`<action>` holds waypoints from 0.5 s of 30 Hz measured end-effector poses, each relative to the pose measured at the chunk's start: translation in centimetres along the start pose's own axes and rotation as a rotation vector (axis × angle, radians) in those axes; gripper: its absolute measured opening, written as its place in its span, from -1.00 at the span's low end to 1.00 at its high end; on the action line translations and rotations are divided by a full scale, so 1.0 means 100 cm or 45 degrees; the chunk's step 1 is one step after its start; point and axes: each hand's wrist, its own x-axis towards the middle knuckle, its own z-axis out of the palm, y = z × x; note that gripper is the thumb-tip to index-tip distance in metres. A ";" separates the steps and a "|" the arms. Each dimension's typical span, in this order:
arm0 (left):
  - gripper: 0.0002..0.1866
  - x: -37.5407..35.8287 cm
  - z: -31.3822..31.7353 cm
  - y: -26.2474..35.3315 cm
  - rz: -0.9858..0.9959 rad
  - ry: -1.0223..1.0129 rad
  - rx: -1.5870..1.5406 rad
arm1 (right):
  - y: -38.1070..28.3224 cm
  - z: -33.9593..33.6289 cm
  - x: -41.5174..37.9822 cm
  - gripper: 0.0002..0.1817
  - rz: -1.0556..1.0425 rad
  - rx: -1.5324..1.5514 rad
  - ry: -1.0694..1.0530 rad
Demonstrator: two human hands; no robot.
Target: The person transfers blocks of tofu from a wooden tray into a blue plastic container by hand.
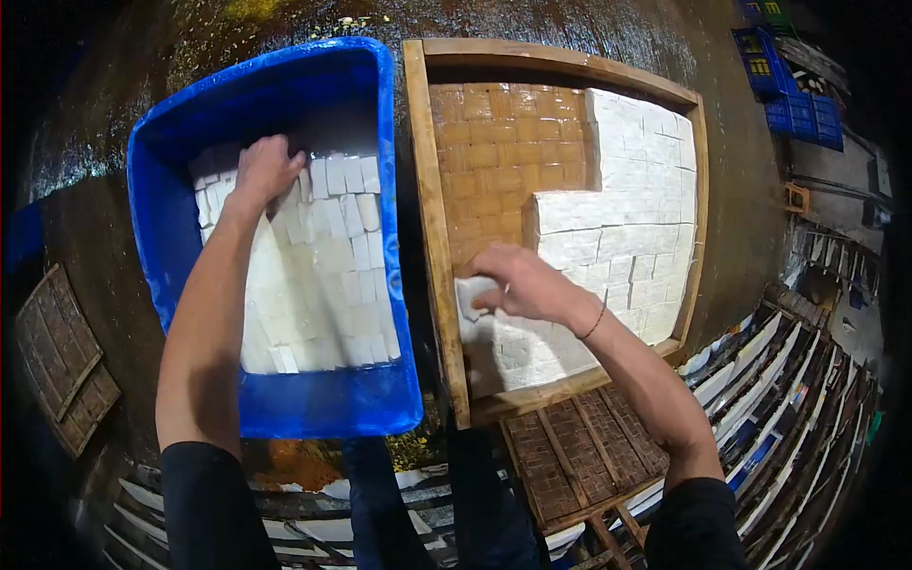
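Note:
White tofu blocks lie packed in rows (313, 275) in cloudy liquid inside the blue tub (388, 237). Reaching into the tub's upper part, my left hand (269, 171) has its fingers curled down on a tofu block; the fingertips and most of that block are hidden. To the right is a wooden-framed tray (432, 228) with a woven bottom (508, 142). My right hand (521, 282) grips a small white tofu block (474, 297) between thumb and fingers, at the tray's left side. Rows of tofu (622, 237) cover the tray's right and near parts, touching one another.
Below the tray sits a slatted woven rack (579, 451), with many long pale strips (779, 399) at the lower right. Another woven panel (62, 356) lies at the far left. Blue crates (803, 114) stand at the upper right. The floor (95, 209) looks wet.

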 end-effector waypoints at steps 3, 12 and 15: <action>-0.51 -0.016 0.002 0.013 -0.006 0.095 0.079 | 0.019 0.040 -0.018 -0.42 -0.190 -0.413 0.142; -0.45 -0.062 0.020 0.020 0.161 0.545 -0.165 | 0.007 0.057 -0.023 -0.32 -0.045 -0.551 0.059; -0.44 -0.070 0.019 0.018 0.152 0.528 -0.235 | 0.016 0.054 -0.024 -0.30 -0.074 -0.505 -0.027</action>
